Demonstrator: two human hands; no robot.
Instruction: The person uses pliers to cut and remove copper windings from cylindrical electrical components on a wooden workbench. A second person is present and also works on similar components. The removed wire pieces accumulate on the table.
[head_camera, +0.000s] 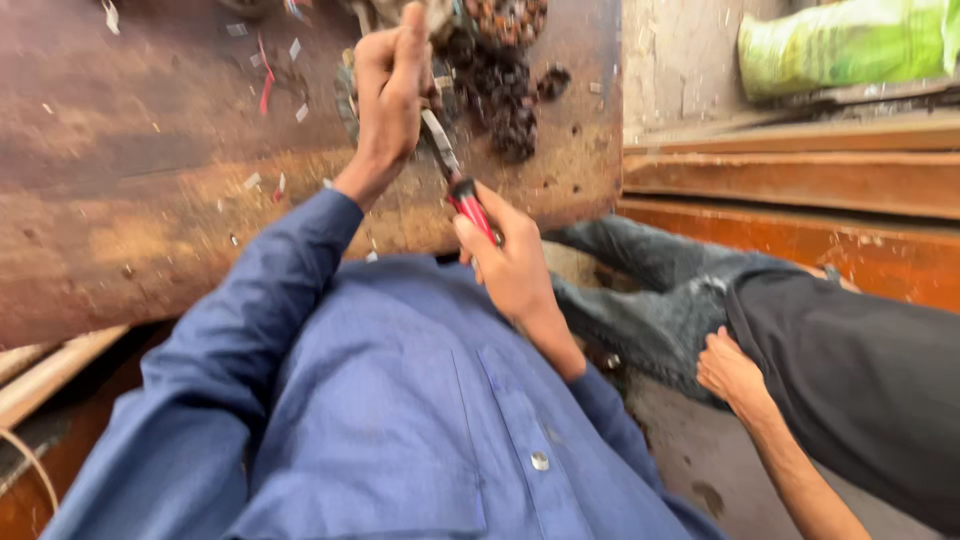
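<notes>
Head-cam view, looking down over a blue button-up shirt (400, 420) w/ long sleeves. Two hands of the wearer are seen, raised over a rusty brown metal bench (130, 170).

The left hand (388, 90) is held up near top centre, fingers curled shut round a small greyish part (347, 95); only an edge of that part is shown, so its kind can't be told. The right hand (512, 265) is placed lower and to the right, its grip closed round the red-and-black handle of one screwdriver-like tool (455, 170). The tool's metal shaft is angled up and left, w/ its tip reaching the left hand; exact contact point is hidden by motion blur.

Just beyond the hands, one heap of dark, rusty small metal pieces (505, 80) is piled on the bench at top centre. Approx. a dozen pale scraps and one red sliver (266, 85) are scattered over the bench surface.

At right, a 2nd person is seen in part: grey jeans (660, 290), dark top (860, 380) and one bare hand (730, 370) resting by the leg. Orange-brown metal beams (800, 180) run behind. One green-and-white sack (850, 45) is lying at top right.
</notes>
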